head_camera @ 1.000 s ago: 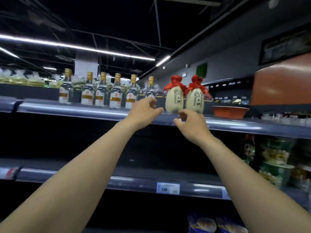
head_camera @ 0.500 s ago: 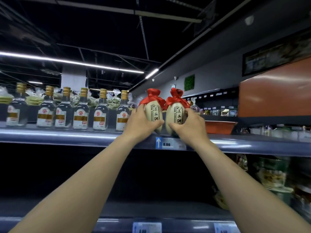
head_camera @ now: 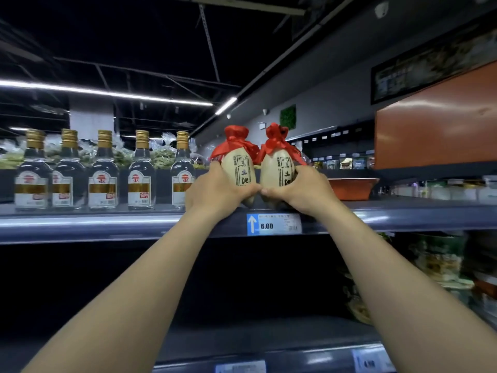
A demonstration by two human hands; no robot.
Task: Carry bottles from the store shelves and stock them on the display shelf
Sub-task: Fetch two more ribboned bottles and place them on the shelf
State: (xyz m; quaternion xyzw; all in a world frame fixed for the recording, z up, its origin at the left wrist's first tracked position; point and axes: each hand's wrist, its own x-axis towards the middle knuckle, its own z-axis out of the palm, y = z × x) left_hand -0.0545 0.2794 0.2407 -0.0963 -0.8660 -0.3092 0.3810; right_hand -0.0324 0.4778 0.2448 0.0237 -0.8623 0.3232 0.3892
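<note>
Two cream ceramic bottles with red cloth tops stand side by side at the top shelf's front edge (head_camera: 107, 224): the left hand (head_camera: 215, 192) grips the left bottle (head_camera: 240, 170), the right hand (head_camera: 301, 192) the right bottle (head_camera: 279, 170). Five clear glass bottles (head_camera: 103, 181) stand left; an orange tray (head_camera: 352, 188) right.

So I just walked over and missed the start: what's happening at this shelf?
A person is reaching up to the top shelf with both bare hands. The left hand is wrapped around one cream ceramic bottle with a red cloth top, and the right hand grips its twin beside it. Both bottles sit close together just above the 6.00 price tag. A row of clear gold-capped bottles stands untouched to the left.
</note>
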